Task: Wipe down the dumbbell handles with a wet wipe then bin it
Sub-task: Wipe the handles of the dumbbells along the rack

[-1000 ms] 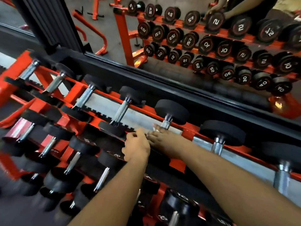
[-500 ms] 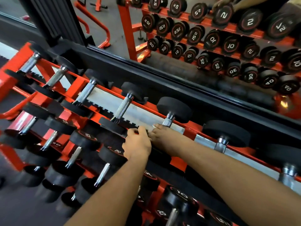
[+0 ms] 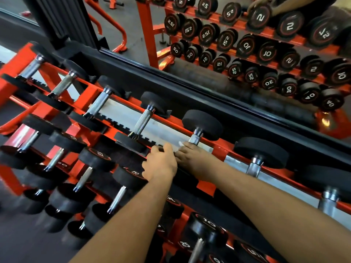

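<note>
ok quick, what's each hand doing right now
Left hand: fingers curled at the near end of a dumbbell; grip not visible.
Right hand: curled round its handle, a bit of white wipe showing.

Steel-handled dumbbell racked, white wipe at handle

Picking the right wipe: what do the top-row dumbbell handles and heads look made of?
Handle: metal, apparently chromed steel; silvery shine, fine knurled texture. Head: likely rubber or urethane coating; matte black, no glare. Rack: glossy orange-red painted metal.
</note>
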The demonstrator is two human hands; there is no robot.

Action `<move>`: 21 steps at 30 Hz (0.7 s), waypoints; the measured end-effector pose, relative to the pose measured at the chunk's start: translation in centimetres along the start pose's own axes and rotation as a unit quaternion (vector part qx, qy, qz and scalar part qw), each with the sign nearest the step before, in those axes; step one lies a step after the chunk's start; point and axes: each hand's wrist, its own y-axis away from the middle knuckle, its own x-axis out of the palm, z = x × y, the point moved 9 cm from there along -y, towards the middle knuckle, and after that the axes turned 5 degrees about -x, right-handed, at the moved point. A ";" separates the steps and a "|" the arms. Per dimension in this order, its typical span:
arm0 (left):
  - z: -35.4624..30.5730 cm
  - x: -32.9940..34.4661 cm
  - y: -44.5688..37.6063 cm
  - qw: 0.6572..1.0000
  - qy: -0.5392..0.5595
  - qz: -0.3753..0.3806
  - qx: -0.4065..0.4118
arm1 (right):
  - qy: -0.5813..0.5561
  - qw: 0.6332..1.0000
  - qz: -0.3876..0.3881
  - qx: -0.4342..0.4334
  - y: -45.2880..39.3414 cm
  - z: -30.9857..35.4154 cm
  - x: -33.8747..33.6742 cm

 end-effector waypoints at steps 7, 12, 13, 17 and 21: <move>-1.0 -0.1 0.4 0.999 -0.013 0.004 0.032 | 0.032 0.998 0.051 0.024 -2.1 -0.6 -1.1; -0.9 -0.1 0.2 0.999 0.007 0.016 0.036 | 0.035 0.999 -0.014 -0.014 0.2 -0.5 0.2; -0.9 0.0 0.2 0.999 0.009 0.017 0.038 | 0.042 0.998 -0.041 -0.018 1.0 -0.5 0.5; -1.0 0.1 0.1 0.999 0.015 0.016 0.046 | -0.017 0.999 0.035 0.021 -1.4 -1.2 -0.1; -0.9 0.0 0.1 0.999 0.020 0.016 0.046 | -0.023 0.999 0.044 0.014 -2.4 -1.3 -1.1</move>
